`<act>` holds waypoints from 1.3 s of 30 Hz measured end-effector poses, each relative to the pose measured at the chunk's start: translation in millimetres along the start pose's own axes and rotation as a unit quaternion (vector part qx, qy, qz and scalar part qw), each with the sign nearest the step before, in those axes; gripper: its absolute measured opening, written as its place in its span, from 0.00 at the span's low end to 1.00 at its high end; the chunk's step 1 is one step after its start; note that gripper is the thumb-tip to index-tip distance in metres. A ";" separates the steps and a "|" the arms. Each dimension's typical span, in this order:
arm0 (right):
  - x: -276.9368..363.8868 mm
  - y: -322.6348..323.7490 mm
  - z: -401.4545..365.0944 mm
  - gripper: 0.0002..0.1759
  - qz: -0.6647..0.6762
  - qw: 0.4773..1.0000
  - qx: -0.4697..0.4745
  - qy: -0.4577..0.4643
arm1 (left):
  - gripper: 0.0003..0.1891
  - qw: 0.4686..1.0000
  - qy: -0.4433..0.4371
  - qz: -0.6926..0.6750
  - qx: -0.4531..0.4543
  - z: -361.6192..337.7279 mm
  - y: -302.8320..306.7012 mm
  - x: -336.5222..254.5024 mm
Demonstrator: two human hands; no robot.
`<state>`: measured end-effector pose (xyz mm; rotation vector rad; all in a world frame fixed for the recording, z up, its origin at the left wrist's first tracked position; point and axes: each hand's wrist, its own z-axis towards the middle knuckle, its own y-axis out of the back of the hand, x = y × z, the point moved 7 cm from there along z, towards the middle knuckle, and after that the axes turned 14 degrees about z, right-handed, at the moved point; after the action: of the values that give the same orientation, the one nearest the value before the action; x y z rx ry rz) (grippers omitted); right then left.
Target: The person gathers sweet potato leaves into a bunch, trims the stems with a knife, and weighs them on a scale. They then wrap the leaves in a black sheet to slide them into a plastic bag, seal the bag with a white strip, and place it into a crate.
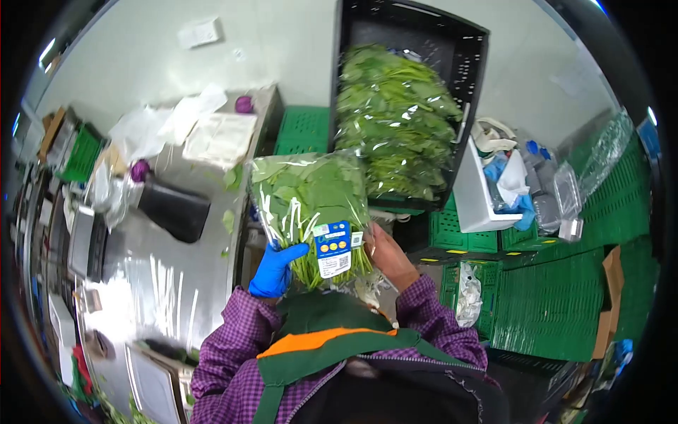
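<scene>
A clear plastic bag of leafy greens (311,194) is held up in front of my chest, leaves at the top and stems toward me. On its lower front sits a blue and white label (333,249) with a QR code. My left hand (277,270), in a blue glove, grips the bag's lower left side with the thumb across the front. My bare right hand (390,260) holds the lower right side, its fingers partly hidden behind the bag. Beyond the bag, a black crate (409,21) holds several more bags of greens (399,120).
To the left stands a metal table (180,272) with a black container (174,210), white cloths (220,138) and loose leaves. A white foam box (472,194) with blue and white items rests on green crates (462,237) at right. Stacked green crates (551,311) line the right side.
</scene>
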<state>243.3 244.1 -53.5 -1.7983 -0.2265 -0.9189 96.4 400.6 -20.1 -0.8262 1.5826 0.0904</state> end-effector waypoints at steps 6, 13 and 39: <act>35.0 64.2 -26.1 0.35 -0.021 0.983 -0.158 0.095 | 0.29 0.980 0.068 -0.187 0.016 40.6 -35.1 5.0; 179.1 -59.6 -33.1 0.38 -0.731 0.554 0.010 0.398 | 0.25 0.917 0.274 -0.204 0.207 59.9 -111.3 -30.0; 234.7 24.1 172.9 0.22 -0.711 0.505 -0.087 0.481 | 0.20 0.950 0.182 -0.110 -0.229 -82.1 68.0 131.6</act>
<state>500.4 321.8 62.4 -0.5545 -0.9459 -3.0011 -3.6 350.3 -147.2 -1.4446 1.8308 0.1539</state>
